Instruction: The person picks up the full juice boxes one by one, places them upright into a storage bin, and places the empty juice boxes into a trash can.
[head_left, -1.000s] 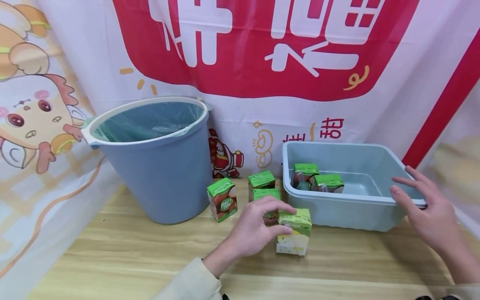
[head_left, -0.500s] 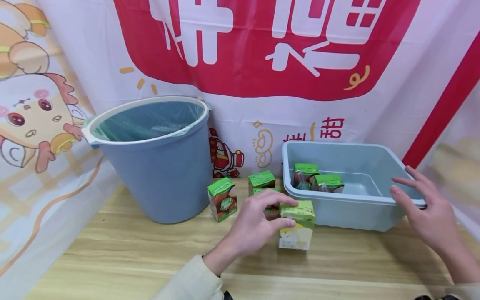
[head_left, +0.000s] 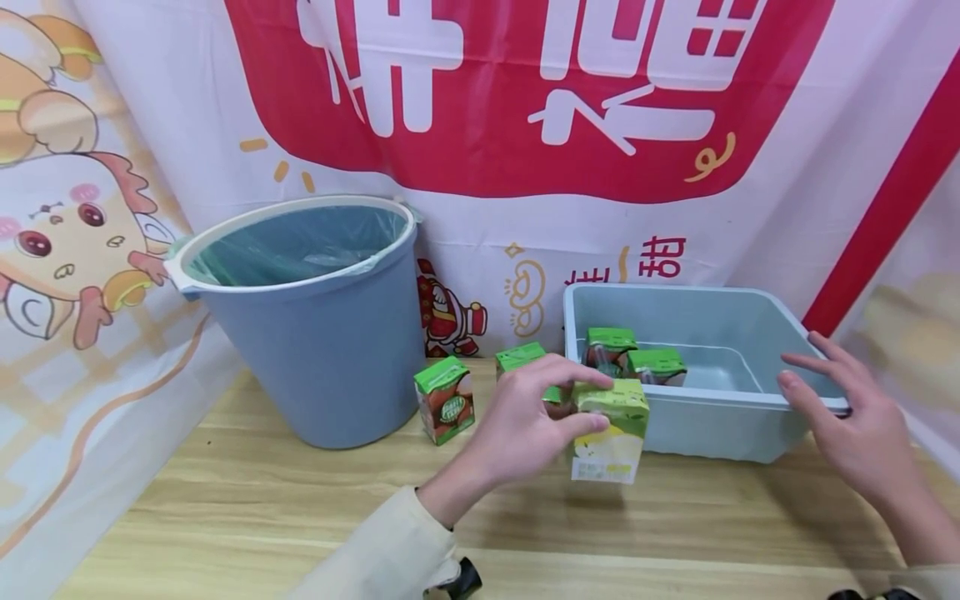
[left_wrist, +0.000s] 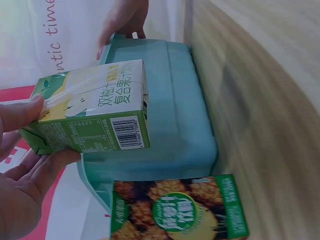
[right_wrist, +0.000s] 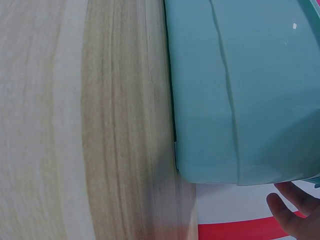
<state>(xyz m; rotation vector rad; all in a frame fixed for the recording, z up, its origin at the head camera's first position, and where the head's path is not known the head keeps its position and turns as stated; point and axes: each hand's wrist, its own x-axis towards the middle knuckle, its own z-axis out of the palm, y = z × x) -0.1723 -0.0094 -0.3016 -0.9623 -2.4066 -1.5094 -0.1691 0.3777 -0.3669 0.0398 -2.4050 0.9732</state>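
Observation:
My left hand [head_left: 525, 421] pinches a yellow-green juice carton [head_left: 609, 442] between thumb and fingers, holding it above the table in front of the tub. Chinese print and a barcode show on this juice carton [left_wrist: 95, 107] in the left wrist view. My right hand [head_left: 862, 425] rests at the right end of the light blue tub [head_left: 720, 425], its fingers spread over the rim. Inside the tub's left part are two green-topped juice cartons, one [head_left: 611, 340] behind the other [head_left: 657, 367]. Another brown-and-green carton [left_wrist: 175, 210] stands below the held one in the left wrist view.
A blue-grey bin [head_left: 322, 358] with a clear liner stands at the left. Beside it is a green-topped carton [head_left: 446, 402]. Another green-topped carton [head_left: 520, 357] is partly hidden behind my left hand. A printed cloth [head_left: 495, 225] hangs behind the wooden table [head_left: 300, 517].
My left hand has raised the yellow-green juice carton and moved it rightward, toward the tub's front wall. The right hand stays at the tub's rim.

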